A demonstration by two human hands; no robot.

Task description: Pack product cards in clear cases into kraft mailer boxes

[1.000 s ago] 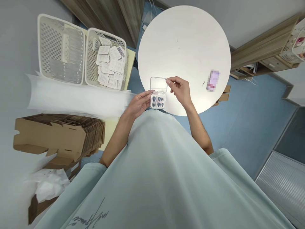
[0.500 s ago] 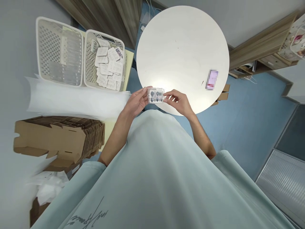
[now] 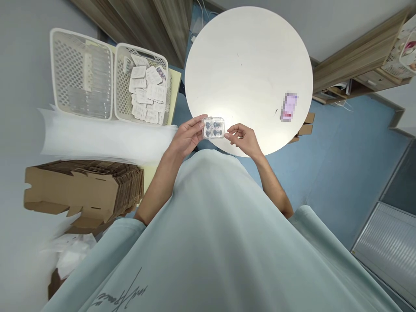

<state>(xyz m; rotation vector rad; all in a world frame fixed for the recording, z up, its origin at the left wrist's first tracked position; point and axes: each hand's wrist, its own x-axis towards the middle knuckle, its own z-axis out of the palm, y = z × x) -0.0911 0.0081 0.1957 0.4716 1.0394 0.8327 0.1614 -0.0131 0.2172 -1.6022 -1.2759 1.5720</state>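
Note:
A small clear plastic case (image 3: 213,128) with several dark blue-grey, nail-shaped pieces in it is held at the near edge of the round white table. My left hand (image 3: 188,136) grips it by its left end, thumb on top and fingers beneath. Close by the case's right edge is my right hand (image 3: 242,138), its thumb and fingers curved and a little apart, with nothing visible between them. Whether its thumb tip touches the case is hard to tell.
The round white table (image 3: 247,52) bears a blurred-out purple item (image 3: 289,107) at right. On the left stand a white basket (image 3: 113,82) of printed cards, another basket (image 3: 53,73) of clear plastic cases, white sheets (image 3: 107,138) and flattened cardboard boxes (image 3: 74,188).
The case has tilted so that its top faces me more fully and both rows of pieces show. My right fingertips have drawn slightly back from its right edge.

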